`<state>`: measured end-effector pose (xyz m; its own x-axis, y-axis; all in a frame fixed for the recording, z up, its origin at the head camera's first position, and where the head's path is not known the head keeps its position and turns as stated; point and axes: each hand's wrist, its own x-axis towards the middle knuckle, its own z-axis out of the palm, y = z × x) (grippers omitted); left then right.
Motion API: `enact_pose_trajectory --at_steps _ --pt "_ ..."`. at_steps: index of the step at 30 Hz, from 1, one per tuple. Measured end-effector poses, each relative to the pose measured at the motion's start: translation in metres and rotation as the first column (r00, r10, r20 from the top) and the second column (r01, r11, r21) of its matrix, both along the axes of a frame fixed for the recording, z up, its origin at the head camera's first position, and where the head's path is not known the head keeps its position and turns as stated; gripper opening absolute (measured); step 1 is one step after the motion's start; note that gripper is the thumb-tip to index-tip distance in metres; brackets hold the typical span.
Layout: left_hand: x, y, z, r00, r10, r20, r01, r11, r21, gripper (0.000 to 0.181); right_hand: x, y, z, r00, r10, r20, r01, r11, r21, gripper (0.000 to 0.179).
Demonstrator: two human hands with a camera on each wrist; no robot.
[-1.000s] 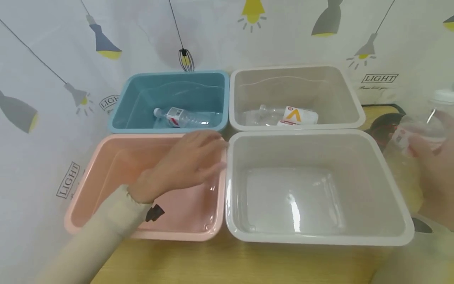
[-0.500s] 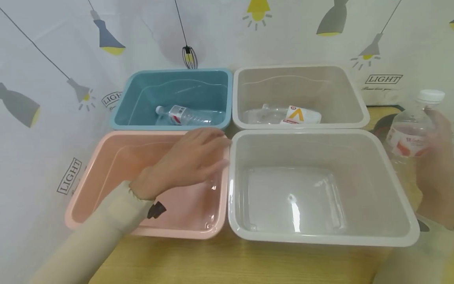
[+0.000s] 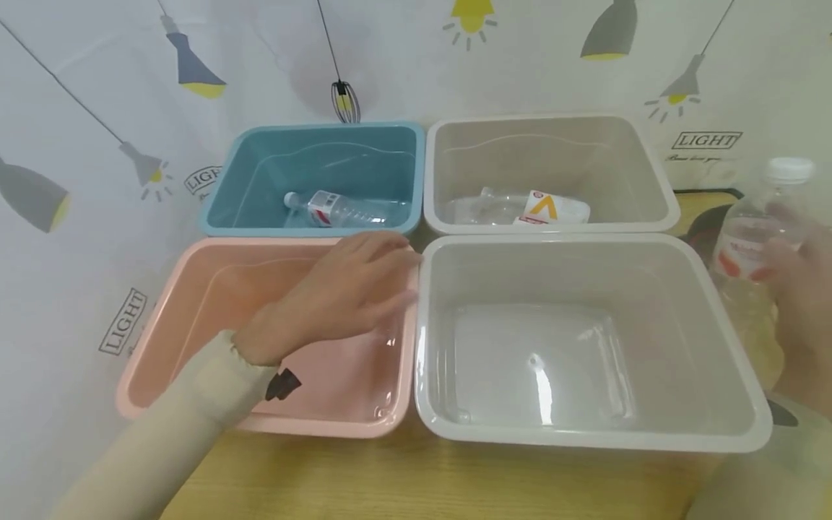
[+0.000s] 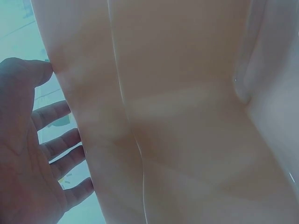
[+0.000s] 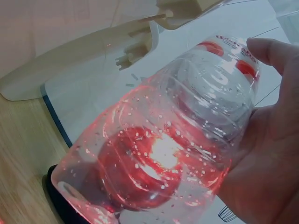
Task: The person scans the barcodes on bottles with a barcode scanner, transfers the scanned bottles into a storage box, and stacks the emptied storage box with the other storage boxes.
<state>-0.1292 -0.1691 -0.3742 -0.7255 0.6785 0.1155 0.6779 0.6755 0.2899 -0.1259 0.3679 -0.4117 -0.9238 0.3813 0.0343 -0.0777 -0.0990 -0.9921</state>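
Observation:
My left hand [image 3: 347, 296] reaches across the pink bin [image 3: 263, 430], its fingertips touching the bin's right rim where it meets the white bin [image 3: 585, 437]. In the left wrist view, the spread fingers [image 4: 63, 142] meet that rim. At the far right my right hand [image 3: 802, 296] grips a clear plastic bottle [image 5: 205, 93] around its side. The bottle is upright in the head view, with a white cap [image 3: 789, 170] and a red-and-white label [image 3: 741, 256]. It stands beyond the white bin's right rim. Bright red light shines through its lower part in the right wrist view.
Behind stand a blue bin [image 3: 217, 209] with a clear bottle [image 3: 321, 206] lying in it and a beige bin [image 3: 520, 144] holding clear bottles, one with an orange-marked label [image 3: 542, 207]. A dark round object [image 3: 707, 227] sits behind my right hand's bottle. The wooden table [image 3: 364, 477] shows in front.
The right hand's bottle has come into fuller view, moving slightly left from the right edge, then shifting only a little. My left hand stays on the pink bin's rim.

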Motion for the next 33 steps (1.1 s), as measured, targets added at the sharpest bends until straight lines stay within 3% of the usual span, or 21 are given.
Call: enact_pose_trajectory --at_steps 3,4,6,10,11,13,14,17,19,21,22,23,26,29,31,33 --pt "0.000 -0.002 0.002 1.000 0.005 -0.001 -0.005 1.000 -0.003 0.048 0.007 -0.004 -0.001 0.997 0.076 -0.035 -0.074 0.996 0.039 0.039" --pt "0.000 -0.003 0.002 1.000 0.004 -0.002 -0.004 1.000 -0.003 0.048 0.010 -0.005 -0.001 0.996 0.092 -0.019 -0.089 0.990 0.109 0.039" --pt "0.000 -0.004 0.003 1.000 0.002 -0.003 -0.002 1.000 -0.003 0.048 0.015 -0.004 -0.001 0.989 0.151 0.006 -0.150 0.981 0.125 0.041" --pt "0.001 -0.005 0.004 1.000 0.009 0.008 -0.009 1.000 -0.005 0.049 0.018 -0.002 0.003 0.985 0.133 0.106 -0.163 0.917 0.363 0.048" --pt "0.001 -0.006 0.004 1.000 0.012 0.009 -0.012 1.000 -0.007 0.049 0.017 -0.002 0.003 0.985 0.147 0.091 -0.169 0.934 0.314 0.049" --pt "0.001 -0.006 0.005 1.000 0.014 0.005 -0.014 1.000 -0.010 0.049 0.014 -0.003 0.005 0.986 0.132 0.097 -0.158 0.921 0.356 0.049" --pt "0.001 -0.006 0.005 1.000 0.013 0.002 -0.013 1.000 -0.010 0.048 0.014 -0.003 0.005 0.986 0.140 0.095 -0.163 0.935 0.315 0.049" --pt "-0.001 -0.005 0.006 1.000 0.006 -0.009 -0.006 1.000 -0.004 0.048 0.013 -0.004 0.004 0.989 0.109 0.099 -0.137 0.930 0.341 0.047" --pt "-0.001 -0.004 0.006 1.000 -0.002 -0.008 0.002 1.000 0.004 0.048 0.013 -0.005 0.003 0.993 0.064 0.099 -0.100 0.902 0.419 0.045" --pt "0.000 -0.003 0.006 1.000 -0.003 -0.001 0.003 1.000 0.006 0.048 0.012 -0.008 0.001 0.998 0.014 0.067 -0.042 0.903 0.429 0.043" --pt "0.000 -0.002 0.006 1.000 -0.003 0.002 0.003 1.000 0.004 0.049 0.011 -0.009 -0.001 0.999 0.005 0.040 -0.020 0.927 0.375 0.044" --pt "0.000 -0.002 0.006 1.000 -0.002 0.005 0.002 1.000 0.001 0.048 0.011 -0.009 -0.002 0.999 -0.018 0.032 0.005 0.933 0.360 0.044" --pt "0.000 -0.001 0.006 1.000 -0.007 0.000 0.007 1.000 0.000 0.048 0.011 -0.010 -0.003 0.996 -0.077 0.052 0.052 0.923 0.382 0.048" --pt "-0.002 0.000 0.008 0.999 -0.022 -0.026 0.022 1.000 0.008 0.047 0.013 -0.008 -0.001 0.987 -0.100 0.129 0.021 0.864 0.502 0.053" --pt "-0.004 0.000 0.009 0.999 -0.024 -0.036 0.024 1.000 0.005 0.046 0.014 -0.007 0.000 0.990 -0.056 0.132 -0.014 0.879 0.477 0.057" --pt "-0.004 0.000 0.010 0.999 -0.020 -0.032 0.020 1.000 -0.003 0.047 0.013 -0.007 0.000 0.996 0.003 0.087 -0.036 0.926 0.375 0.059"
